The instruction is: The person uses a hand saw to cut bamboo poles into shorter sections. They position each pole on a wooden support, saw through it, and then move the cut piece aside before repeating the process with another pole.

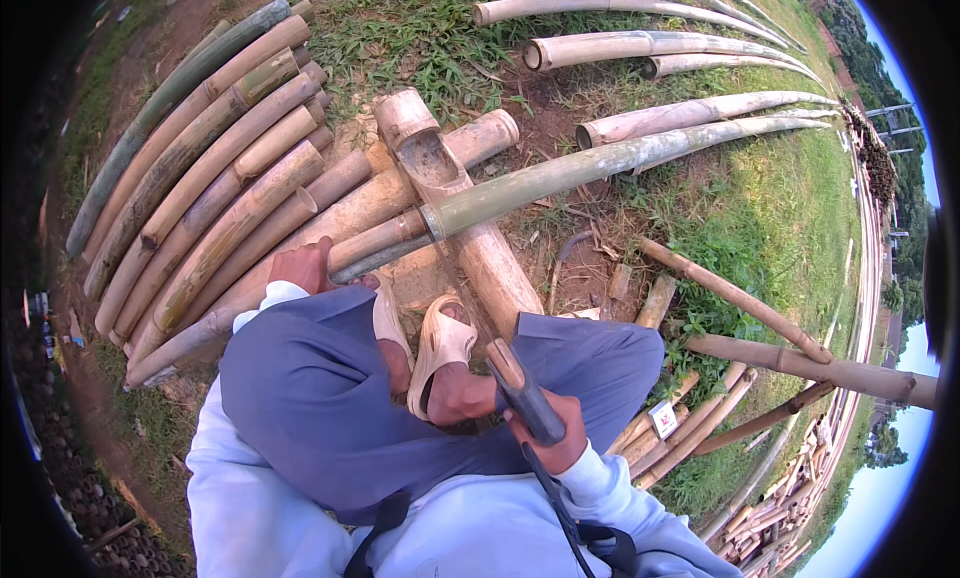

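My right hand (558, 430) is closed round the wood-and-black handle of a handsaw (520, 383). Its thin blade, seen nearly edge-on, runs up to a joint in a long bamboo pole (540, 190). The pole lies across a thick notched bamboo support (490, 263) and stretches away to the far right. My left hand (305, 266) grips the near, browner end of this pole, left of the blade; some fingers are hidden. Both sandalled feet (447, 353) rest below the pole, between my hands.
Cut bamboo lengths (220, 178) lie side by side at the left. Long poles (650, 46) spread over the grass at the far right. A pole frame (790, 358) stands close on my right, with more bamboo (690, 428) beneath it. A black cord (555, 503) hangs below the saw handle.
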Demonstrator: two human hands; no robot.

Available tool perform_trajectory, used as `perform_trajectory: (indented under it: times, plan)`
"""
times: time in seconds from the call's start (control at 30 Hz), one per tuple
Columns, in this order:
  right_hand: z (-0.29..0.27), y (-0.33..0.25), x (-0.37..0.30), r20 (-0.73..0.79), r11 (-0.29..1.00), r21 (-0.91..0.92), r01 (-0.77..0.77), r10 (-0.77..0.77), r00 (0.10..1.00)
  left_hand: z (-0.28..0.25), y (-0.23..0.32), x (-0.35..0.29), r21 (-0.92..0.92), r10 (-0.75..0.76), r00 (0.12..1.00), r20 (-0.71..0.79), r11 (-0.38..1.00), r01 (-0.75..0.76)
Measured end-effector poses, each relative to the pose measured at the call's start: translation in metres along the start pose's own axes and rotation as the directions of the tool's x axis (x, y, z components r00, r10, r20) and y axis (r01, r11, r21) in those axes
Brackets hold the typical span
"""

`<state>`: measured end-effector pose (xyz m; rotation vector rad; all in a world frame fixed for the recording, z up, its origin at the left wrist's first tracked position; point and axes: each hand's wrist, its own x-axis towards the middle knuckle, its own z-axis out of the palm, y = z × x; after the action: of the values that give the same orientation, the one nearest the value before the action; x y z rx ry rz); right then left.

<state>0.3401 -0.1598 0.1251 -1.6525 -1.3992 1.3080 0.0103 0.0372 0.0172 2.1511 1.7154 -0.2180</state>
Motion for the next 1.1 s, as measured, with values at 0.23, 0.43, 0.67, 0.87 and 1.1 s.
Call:
perform_trajectory:
  times: [0.23, 0.43, 0.67, 0.87, 1.1]
  plan:
    - [0.032, 0.012, 0.065, -0.073, 0.994, 0.027, 0.109, -0.107, 0.992, -0.007, -0.005, 0.006, 0.056, -0.018, 1.000, 0.011, 0.998, 0.018]
    - [-0.023, -0.020, -0.038, 0.064, 0.999, -0.037, -0.035, 0.037, 0.997, 0.001, -0.012, -0.001, 0.035, -0.028, 0.999, -0.038, 0.999, 0.029]
    - [0.034, 0.016, 0.094, -0.063, 0.987, 0.009, 0.158, -0.157, 0.986, -0.011, 0.001, 0.005, 0.026, -0.032, 0.999, -0.002, 0.999, 0.032]
    - [0.012, 0.010, 0.009, 0.001, 0.995, 0.030, 0.095, -0.095, 0.995, -0.006, -0.005, 0.005, 0.034, -0.034, 0.999, -0.004, 0.999, 0.034]
    - [0.003, -0.003, 0.013, 0.028, 0.998, 0.039, 0.045, -0.046, 0.999, 0.006, -0.014, 0.002, 0.069, -0.028, 1.000, -0.009, 0.997, 0.029]
